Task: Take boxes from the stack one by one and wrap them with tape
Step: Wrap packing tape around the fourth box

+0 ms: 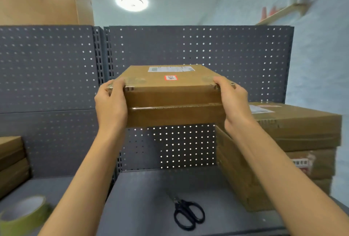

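Flat brown cardboard box (173, 96), white shipping label and red sticker on its top face: held in the air in front of the grey pegboard back panel (236, 50), above the grey desk (147, 188). Left hand (110, 106) and right hand (233, 103) grip opposite ends, fingers (118, 82) curled over the top edge.
Step, judged: carrying one box from the stack of brown boxes (302, 141) at right toward the work spot.
Next move calls for: lowering it flat, then fetching the olive-green tape roll (24, 215) at front left.
Hazards: black-handled scissors (186, 214) lie directly beneath; stack edge close beside the right wrist.
Open room: bare desk between scissors and panel.
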The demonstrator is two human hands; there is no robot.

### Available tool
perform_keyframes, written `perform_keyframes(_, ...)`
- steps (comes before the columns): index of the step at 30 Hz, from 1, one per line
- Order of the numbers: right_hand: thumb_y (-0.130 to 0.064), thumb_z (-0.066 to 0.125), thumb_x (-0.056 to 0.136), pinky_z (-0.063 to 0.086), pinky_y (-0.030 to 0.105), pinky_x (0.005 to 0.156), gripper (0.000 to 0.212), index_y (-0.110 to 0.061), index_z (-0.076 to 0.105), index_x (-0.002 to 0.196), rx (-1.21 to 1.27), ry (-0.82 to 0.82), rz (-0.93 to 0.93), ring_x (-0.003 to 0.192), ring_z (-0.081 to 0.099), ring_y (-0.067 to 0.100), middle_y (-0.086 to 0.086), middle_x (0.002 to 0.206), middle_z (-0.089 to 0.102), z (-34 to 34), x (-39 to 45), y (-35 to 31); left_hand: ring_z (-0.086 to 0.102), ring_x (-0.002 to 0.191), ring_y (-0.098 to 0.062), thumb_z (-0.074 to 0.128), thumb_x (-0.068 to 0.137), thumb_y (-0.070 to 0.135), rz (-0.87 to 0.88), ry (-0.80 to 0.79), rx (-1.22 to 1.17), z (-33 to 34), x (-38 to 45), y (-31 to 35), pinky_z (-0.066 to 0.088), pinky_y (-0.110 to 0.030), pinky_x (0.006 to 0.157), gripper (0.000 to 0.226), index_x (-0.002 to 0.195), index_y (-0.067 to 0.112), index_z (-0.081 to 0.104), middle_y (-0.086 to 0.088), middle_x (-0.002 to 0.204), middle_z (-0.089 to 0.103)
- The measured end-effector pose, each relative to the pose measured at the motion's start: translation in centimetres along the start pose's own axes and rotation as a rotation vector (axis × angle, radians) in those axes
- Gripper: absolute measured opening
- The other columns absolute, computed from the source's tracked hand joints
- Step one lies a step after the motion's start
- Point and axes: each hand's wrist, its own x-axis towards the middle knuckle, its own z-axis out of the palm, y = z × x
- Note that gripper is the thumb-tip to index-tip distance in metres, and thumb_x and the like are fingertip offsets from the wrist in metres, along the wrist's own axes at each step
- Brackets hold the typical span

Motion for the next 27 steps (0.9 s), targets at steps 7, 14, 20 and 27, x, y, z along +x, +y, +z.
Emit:
perform_keyframes(7, -0.036, 0.057, 0.091, 0.042, 0.027, 0.069, 0.014, -0.025, 0.054, 0.084, -0.048, -0.016, -0.044, 0.081, 0.052, 0.009, -0.006, 0.088, 0.057, -9.7, 3.1, -2.5, 0.047, 0.080, 0.004, 0.048, 0.097, 0.038, -0.032, -0.026, -0.068, 8.3, -6.1, 0.9, 0.035, -0.020, 0.062, 0.036, 0.127, 0.020, 0.054, 0.011, 0.104, 0.056)
perform_keyframes(14, -0.044, 0.059, 0.088, 0.048, 0.037, 0.090, 0.032, -0.026, 0.062, 0.114, -0.099, 0.089, -0.071, 0.103, 0.057, 0.016, -0.003, 0.111, 0.063, -19.0, 6.7, -3.1, 0.050, 0.090, -0.001, 0.049, 0.095, 0.042, -0.088, -0.069, -0.109, 16.7, -12.2, 0.2, 0.038, -0.026, 0.071, 0.038, 0.129, 0.024, 0.054, 0.009, 0.117, 0.058)
perform_keyframes(20, -0.041, 0.062, 0.087, 0.048, 0.029, 0.070, 0.015, -0.026, 0.063, 0.089, -0.075, 0.140, -0.054, 0.092, 0.059, 0.015, -0.005, 0.095, 0.064, -24.3, 8.9, -3.5, 0.053, 0.095, -0.004, 0.050, 0.095, 0.042, -0.131, -0.177, -0.093, 21.7, -15.0, 0.2, 0.044, -0.030, 0.076, 0.040, 0.131, 0.024, 0.052, 0.009, 0.115, 0.059)
perform_keyframes(27, -0.041, 0.059, 0.090, 0.043, 0.030, 0.076, 0.018, -0.026, 0.062, 0.099, -0.079, 0.190, -0.074, 0.096, 0.056, 0.014, -0.009, 0.097, 0.061, -26.5, 11.4, -2.3, 0.050, 0.113, -0.014, 0.047, 0.095, 0.048, -0.107, -0.235, -0.036, 24.5, -15.4, -0.6, 0.042, -0.036, 0.092, 0.048, 0.139, 0.028, 0.044, 0.006, 0.128, 0.052)
